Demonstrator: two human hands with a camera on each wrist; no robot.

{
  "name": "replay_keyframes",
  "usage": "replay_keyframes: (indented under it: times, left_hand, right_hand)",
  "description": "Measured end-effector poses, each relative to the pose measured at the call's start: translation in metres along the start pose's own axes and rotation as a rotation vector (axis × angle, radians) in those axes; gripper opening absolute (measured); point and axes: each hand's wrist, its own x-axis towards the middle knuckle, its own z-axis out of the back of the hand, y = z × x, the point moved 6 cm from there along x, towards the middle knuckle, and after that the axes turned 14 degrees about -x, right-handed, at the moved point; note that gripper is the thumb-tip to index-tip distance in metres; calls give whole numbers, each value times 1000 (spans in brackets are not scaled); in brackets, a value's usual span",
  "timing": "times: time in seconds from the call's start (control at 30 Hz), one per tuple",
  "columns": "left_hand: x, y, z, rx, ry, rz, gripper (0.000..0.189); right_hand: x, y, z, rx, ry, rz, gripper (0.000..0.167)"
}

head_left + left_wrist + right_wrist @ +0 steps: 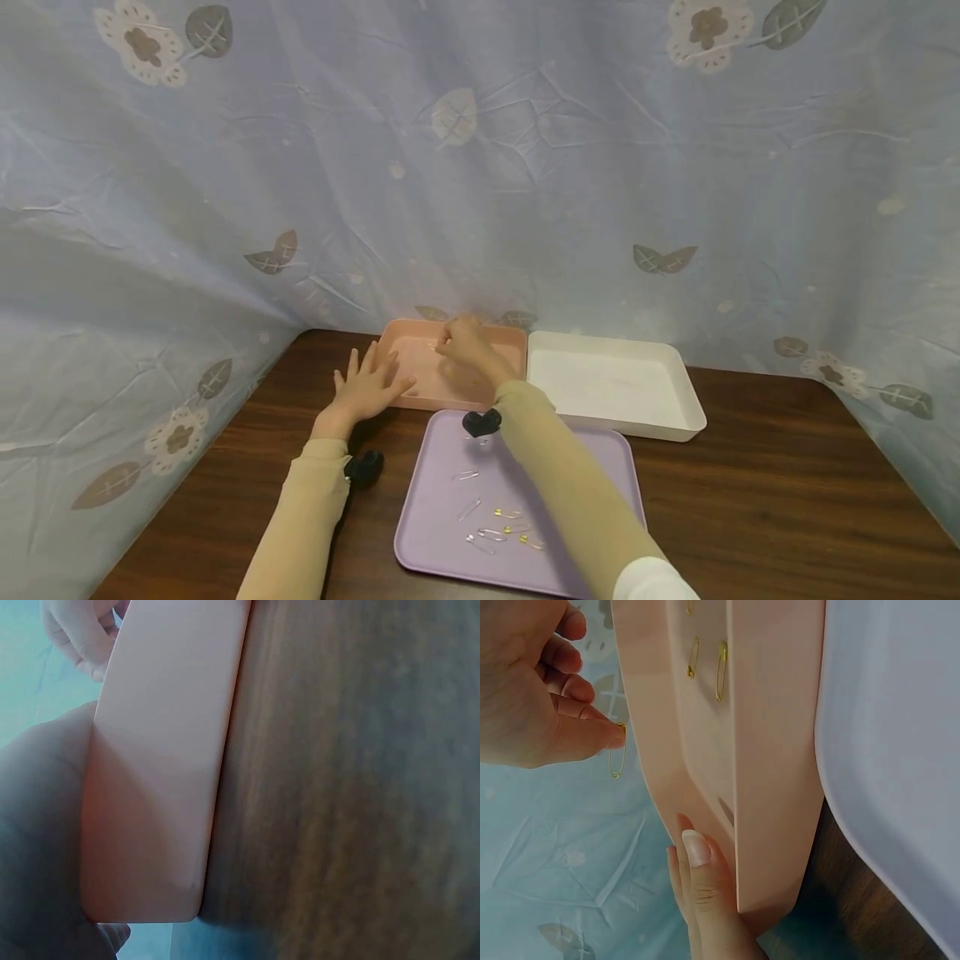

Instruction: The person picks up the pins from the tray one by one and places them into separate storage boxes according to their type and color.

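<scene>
Over the pink tray (pixel 420 402), my right hand (pixel 467 343) pinches a gold safety pin (pixel 617 760) between thumb and fingertip. The pin hangs down from the fingertips in the right wrist view. Several more gold safety pins (pixel 721 671) lie on the pink tray's floor. My left hand (pixel 366 392) is at the tray's left end, fingers spread and straight, with the thumb over the near rim. In the left wrist view, that hand lies along the tray's outer wall (pixel 161 787).
A lilac tray (pixel 427 517) in front holds several silver safety pins (pixel 491 534) and gold ones (pixel 507 513); my right forearm crosses above it. A white tray (pixel 611 383) stands right of the pink one. Behind them hangs a patterned curtain (pixel 540 208).
</scene>
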Motion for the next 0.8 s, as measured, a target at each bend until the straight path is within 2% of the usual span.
replay_keyframes:
  times: [0.4, 0.57, 0.8]
  left_hand:
    - [1, -1, 0, 2, -4, 8, 84]
    - [1, 0, 0, 0, 1, 6, 85]
    - [1, 0, 0, 15, -1, 7, 86]
  right_hand:
    - [7, 8, 1, -15, -24, -60, 14]
    - [4, 5, 3, -3, -54, -64, 13]
    - [-7, -2, 6, 17, -45, -83, 13]
